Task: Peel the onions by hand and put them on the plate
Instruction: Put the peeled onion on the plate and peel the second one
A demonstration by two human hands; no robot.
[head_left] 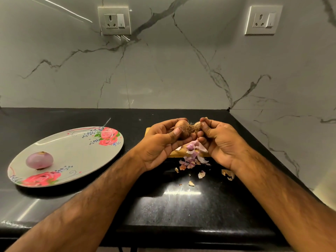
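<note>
Nearest, two bare forearms reach in over the front edge of the black desk [181,206]. Just nearer than the fingers, loose scraps of onion skin [192,161] lie scattered on the desk and on the near edge of a wooden board [175,154], which sits directly under both hands. Above the board, the left hand [158,142] has its fingers [175,132] curled round an unpeeled brown onion [182,126], with the thumb pressed on its near side. The right hand [219,140] meets it, its fingertips pinching the dry tuft of roots and skin [195,127] at the onion's right end. Well to the left of the fingers, a flowered oval plate [76,155] rests on the desk, with one peeled purple onion [39,160] lying on its near-left part. Beyond the fingers the desk ends at a veined marble wall [163,70]. The wall carries two switched sockets, one up and to the left [114,20] and one up and to the right [263,20].
</note>
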